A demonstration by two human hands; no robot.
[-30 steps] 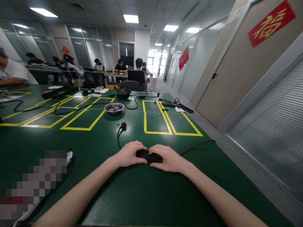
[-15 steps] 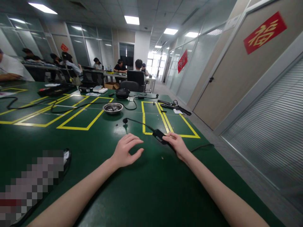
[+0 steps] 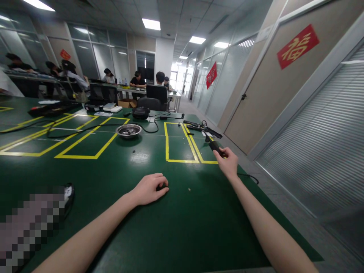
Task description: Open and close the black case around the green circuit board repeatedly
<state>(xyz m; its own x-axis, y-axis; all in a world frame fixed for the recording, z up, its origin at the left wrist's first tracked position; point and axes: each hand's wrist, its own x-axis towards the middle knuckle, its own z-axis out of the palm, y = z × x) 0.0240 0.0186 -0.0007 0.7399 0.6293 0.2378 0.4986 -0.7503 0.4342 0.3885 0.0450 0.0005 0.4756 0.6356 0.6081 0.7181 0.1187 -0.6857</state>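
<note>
My right hand (image 3: 228,162) is closed around a black handheld device (image 3: 214,145), held over the table's right side by the yellow tape lines. The device's thin stem points away from me and is hard to make out at this angle. Just past it lie black folded rods (image 3: 203,129) that look like a stand. My left hand (image 3: 150,189) rests on the green tabletop (image 3: 159,235), fingers loosely curled and thumb apart, with nothing visible in it. A small light scrap (image 3: 189,189) lies to its right.
Further back stand a metal bowl (image 3: 128,137) with small metal pieces inside and a round black case (image 3: 141,112). A black cable (image 3: 76,131) crosses the left side. At near left lies a blurred-out object (image 3: 34,227). Several people sit at tables behind.
My right hand has carried the black device right and away from me, turning its stem forward. My left hand has lowered onto the table, its fingers curling more. The view has shifted slightly right.
</note>
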